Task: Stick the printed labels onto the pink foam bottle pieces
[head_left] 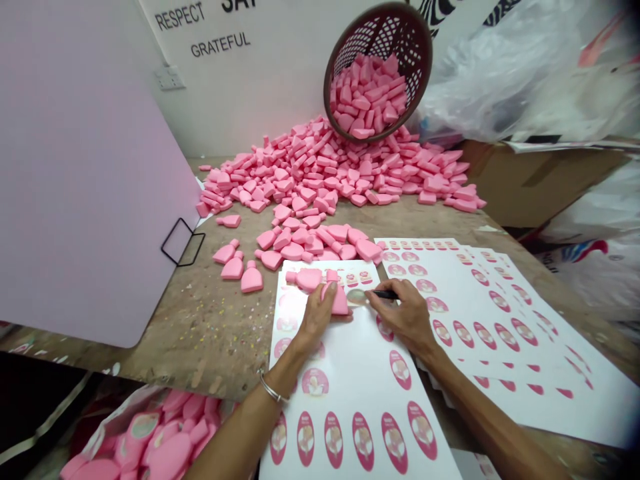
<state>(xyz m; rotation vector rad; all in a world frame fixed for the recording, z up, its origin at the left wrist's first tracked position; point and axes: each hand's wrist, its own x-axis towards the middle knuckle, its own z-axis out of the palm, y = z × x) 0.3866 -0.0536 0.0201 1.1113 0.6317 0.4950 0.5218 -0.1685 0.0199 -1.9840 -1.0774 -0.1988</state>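
My left hand [316, 320] grips a small flat pink plastic bottle [337, 300], its neck pointing away from me. Another pink bottle [306, 279] lies just beyond that hand, on the sticker sheet [355, 373]. In my right hand [407, 320] is a slim black pen-like tool [386, 294], pinched between thumb and fingers; its tip is hard to make out. A pale oval sticker [357, 297] is at the right fingertips, close beside the held bottle. Pink-and-white oval and arched labels run along the edges of the sheet under both hands.
Loose pink bottles [300, 170] heap at the back, spilling from a tilted brown basket [327, 87]. More sticker sheets [480, 333] overlap on the right. A pale panel [90, 167] stands left, beside a black wire stand [175, 241]. Labelled bottles [170, 433] fill a bag below the table edge.
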